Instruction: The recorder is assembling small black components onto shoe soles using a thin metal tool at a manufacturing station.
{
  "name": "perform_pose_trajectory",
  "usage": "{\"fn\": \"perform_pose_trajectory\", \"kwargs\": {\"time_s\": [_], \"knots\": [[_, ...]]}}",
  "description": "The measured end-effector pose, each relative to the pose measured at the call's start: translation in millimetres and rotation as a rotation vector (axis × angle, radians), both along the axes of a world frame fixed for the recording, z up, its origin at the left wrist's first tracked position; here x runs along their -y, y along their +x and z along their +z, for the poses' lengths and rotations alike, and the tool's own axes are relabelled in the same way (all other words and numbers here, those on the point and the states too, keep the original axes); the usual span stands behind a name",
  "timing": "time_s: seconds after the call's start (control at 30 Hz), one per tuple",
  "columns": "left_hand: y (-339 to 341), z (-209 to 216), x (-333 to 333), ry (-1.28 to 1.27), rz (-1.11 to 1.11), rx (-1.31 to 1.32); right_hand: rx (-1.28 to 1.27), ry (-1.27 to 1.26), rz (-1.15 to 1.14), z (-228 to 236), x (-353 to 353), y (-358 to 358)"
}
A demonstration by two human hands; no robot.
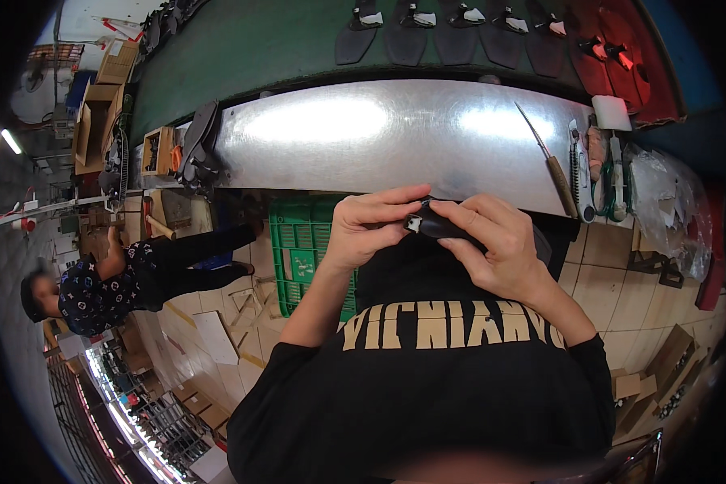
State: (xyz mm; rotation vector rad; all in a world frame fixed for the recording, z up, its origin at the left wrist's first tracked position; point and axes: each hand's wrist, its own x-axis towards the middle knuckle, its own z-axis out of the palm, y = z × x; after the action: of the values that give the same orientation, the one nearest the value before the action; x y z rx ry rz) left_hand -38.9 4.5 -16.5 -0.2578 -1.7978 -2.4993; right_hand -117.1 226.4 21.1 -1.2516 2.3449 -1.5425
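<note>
At the near edge of the metal worktop (pixel 331 129), both hands are closed on a black sandal (pixel 439 227) with a small white patch at its end. My left hand (pixel 367 224) pinches that end between fingers and thumb. My right hand (pixel 496 242) wraps the body from the other side, thumb below and fingers above. Much of the sandal is hidden behind the right hand and against my dark shirt. On the worktop's right part lies an awl (pixel 555 171) with a wooden handle. Beside it rests a utility knife (pixel 579 177).
Several black sandals (pixel 407 36) line the green belt (pixel 258 44) beyond the worktop. Dark soles (pixel 200 149) are stacked at its left end. Scissors (pixel 617 189) and a clear plastic bag (pixel 673 202) lie right. A green crate (pixel 298 250) stands below; a person (pixel 97 282) is at left.
</note>
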Motion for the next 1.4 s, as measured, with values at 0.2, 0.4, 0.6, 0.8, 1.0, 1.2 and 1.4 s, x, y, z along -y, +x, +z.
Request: {"fn": "perform_pose_trajectory", "kwargs": {"time_s": [0.2,0.4,0.6,0.8,1.0,1.2,1.4], "knots": [[3,-1,-2,-0.143,0.006,0.012,0.01,0.078,0.037,-3,1,2],[4,0,-14,-0.118,0.135,0.219,0.201,0.071,0.01,-17,4,3],[4,4,-24,-0.012,0.188,0.443,0.34,0.038,0.003,-27,4,5],[-1,0,-21,-0.025,0.17,0.488,0.225,0.154,0.061,-25,4,0],[-1,-5,-21,-0.052,0.206,0.498,0.279,0.164,0.12,-24,3,2],[-1,-4,-27,-0.122,0.278,0.415,0.266,0.105,0.04,-36,8,7],[-4,-2,-26,-0.079,0.307,0.43,0.245,0.009,-0.033,-44,13,10]]}}
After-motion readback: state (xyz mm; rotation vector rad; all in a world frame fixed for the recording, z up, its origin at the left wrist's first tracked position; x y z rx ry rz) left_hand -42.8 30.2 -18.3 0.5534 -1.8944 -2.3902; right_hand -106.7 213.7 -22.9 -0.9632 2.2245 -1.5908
